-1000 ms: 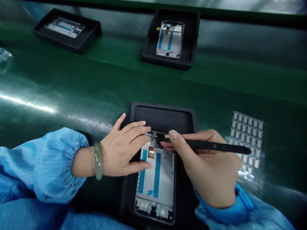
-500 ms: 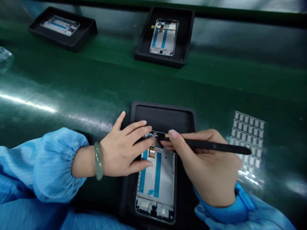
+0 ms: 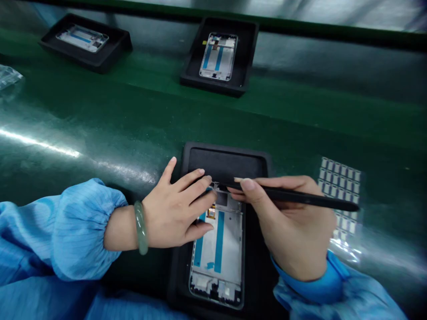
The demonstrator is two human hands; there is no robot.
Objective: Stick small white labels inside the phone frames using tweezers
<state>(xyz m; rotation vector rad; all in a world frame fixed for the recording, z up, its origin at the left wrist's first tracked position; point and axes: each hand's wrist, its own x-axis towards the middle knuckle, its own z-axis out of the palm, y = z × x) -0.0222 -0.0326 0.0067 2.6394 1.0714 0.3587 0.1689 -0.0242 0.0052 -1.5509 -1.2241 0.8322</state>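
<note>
Black and slim, a tool (image 3: 310, 197) is gripped between the thumb and fingers of the right hand (image 3: 293, 226), its tip held at the top end of a phone frame (image 3: 231, 249); whether the frame is touched by it cannot be told. The phone frame is laid in a dark tray (image 3: 227, 162) on a green table (image 3: 110, 111). Its upper left edge is covered by the open left hand (image 3: 176, 209), fingers spread. To the right, a sheet of small parts (image 3: 340, 178) is partly hidden by the right hand. Farther back, similar frames are held in a second tray (image 3: 191, 66) and a third tray (image 3: 116, 46).
</note>
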